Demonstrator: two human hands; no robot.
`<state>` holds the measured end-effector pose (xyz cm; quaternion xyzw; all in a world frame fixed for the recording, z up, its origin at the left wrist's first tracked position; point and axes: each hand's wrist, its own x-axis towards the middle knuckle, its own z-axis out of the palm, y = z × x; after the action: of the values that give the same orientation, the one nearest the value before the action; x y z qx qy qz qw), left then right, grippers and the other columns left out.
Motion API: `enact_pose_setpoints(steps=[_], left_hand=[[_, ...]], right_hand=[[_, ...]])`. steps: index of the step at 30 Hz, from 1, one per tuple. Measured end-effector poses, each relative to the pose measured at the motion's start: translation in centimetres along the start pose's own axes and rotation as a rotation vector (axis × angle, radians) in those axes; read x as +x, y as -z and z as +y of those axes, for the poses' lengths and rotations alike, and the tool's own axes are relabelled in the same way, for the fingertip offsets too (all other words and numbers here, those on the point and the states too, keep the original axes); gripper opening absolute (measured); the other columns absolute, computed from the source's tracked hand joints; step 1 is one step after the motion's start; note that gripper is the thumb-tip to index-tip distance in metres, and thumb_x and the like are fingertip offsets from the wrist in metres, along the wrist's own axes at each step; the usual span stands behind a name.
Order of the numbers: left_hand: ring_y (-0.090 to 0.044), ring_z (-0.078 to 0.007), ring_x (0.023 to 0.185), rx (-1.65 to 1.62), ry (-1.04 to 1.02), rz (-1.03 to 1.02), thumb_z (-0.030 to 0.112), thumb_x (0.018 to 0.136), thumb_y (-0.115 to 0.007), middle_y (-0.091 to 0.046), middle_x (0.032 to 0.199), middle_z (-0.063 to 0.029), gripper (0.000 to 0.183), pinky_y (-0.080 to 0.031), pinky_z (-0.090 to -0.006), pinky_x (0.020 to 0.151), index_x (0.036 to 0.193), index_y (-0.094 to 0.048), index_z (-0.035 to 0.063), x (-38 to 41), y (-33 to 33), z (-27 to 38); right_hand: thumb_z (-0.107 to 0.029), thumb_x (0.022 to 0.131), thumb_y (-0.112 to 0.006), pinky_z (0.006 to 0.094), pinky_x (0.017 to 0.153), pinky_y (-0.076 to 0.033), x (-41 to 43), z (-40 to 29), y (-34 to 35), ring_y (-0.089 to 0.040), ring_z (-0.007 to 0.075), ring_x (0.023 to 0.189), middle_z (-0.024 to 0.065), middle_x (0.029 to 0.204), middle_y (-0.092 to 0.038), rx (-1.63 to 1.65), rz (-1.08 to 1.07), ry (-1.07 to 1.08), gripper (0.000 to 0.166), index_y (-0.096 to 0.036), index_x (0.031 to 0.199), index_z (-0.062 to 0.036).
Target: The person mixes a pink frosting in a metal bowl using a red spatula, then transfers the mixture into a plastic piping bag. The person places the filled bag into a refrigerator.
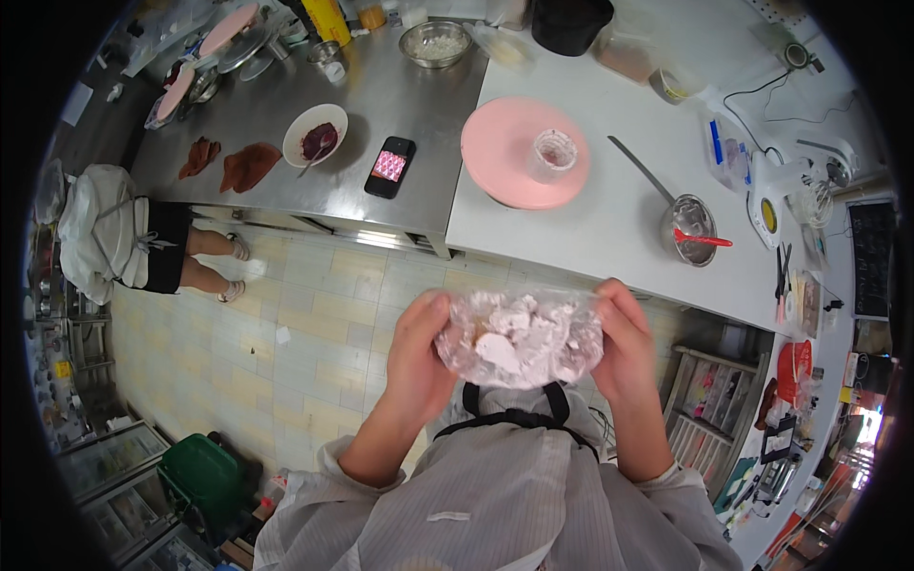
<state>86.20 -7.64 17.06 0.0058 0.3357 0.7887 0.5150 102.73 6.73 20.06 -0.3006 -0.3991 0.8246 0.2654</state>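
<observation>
Between my two hands, in front of my apron, is a clear plastic bag (525, 339) with pale pink, crumbly lumps in it. My left hand (423, 350) grips its left end. At the other end, my right hand (625, 339) has the bag by its edge. Beyond them on the white table (607, 228) stands a pink round turntable (500, 153), carrying a clear cup (553, 158) smeared with pale pink. A metal pot (687, 214) with a long handle lies to the right, and a red spatula (703, 239) rests across it.
A steel counter (250, 121) at left bears a white bowl (293, 139) of dark red paste, a phone (389, 168) and brown cloths (250, 168). A stand mixer (778, 189) is at right. Another person (136, 235) stands at far left, near a green bin (200, 467).
</observation>
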Motion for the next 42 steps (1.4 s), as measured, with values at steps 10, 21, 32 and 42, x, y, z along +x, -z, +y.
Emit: enact_pose_setpoints(steps=[10, 21, 32, 42], left_hand=[[-0.058, -0.0146, 0.084, 0.225, 0.109, 0.218, 0.022, 0.090, -0.054, -0.058, 0.091, -0.0013, 0.016, -0.049, -0.0335, 0.072, 0.099, -0.057, 0.0095, 5.7, 8.4, -4.6], [-0.059, -0.0103, 0.063, 0.486, 0.018, 0.294, 0.008, 0.090, -0.054, -0.058, 0.075, -0.0006, 0.004, -0.051, -0.0276, 0.053, 0.086, -0.054, 0.0087, 1.9, 5.1, 0.7], [-0.056, -0.0117, 0.052, 1.046, -0.323, 0.443, 0.004, 0.085, -0.061, -0.056, 0.063, -0.0083, 0.010, -0.047, -0.0288, 0.044, 0.081, -0.052, -0.0003, 7.2, 11.6, -8.0], [-0.060, -0.0142, 0.063, 0.408, 0.351, 0.331, 0.009, 0.080, -0.069, -0.052, 0.065, -0.0006, 0.017, -0.048, -0.0277, 0.058, 0.079, -0.052, 0.0105, 5.2, 4.7, -5.5]], right_hand=[[-0.016, 0.096, -0.052, 0.0254, 0.063, -0.045, 6.4, 9.7, 7.2, -0.052, 0.0080, 0.067, -0.0006, 0.074, -0.055, -0.423, 0.058, -0.122, 0.013, -0.054, 0.091, -0.0048], [-0.003, 0.088, -0.059, 0.0243, 0.058, -0.046, 4.2, 3.8, 2.1, -0.057, 0.0090, 0.060, 0.0023, 0.065, -0.061, -0.606, -0.013, 0.005, 0.007, -0.054, 0.083, -0.0015], [-0.003, 0.081, -0.059, 0.0422, 0.057, -0.048, 9.3, 12.2, 8.9, -0.060, 0.0381, 0.064, 0.0192, 0.067, -0.059, -1.329, 0.063, 0.235, 0.008, -0.053, 0.085, -0.0021], [-0.002, 0.080, -0.057, 0.0426, 0.058, -0.048, 6.6, 3.2, 8.3, -0.060, 0.0378, 0.061, 0.0190, 0.068, -0.062, -1.245, 0.010, 0.062, 0.006, -0.053, 0.084, -0.0009]])
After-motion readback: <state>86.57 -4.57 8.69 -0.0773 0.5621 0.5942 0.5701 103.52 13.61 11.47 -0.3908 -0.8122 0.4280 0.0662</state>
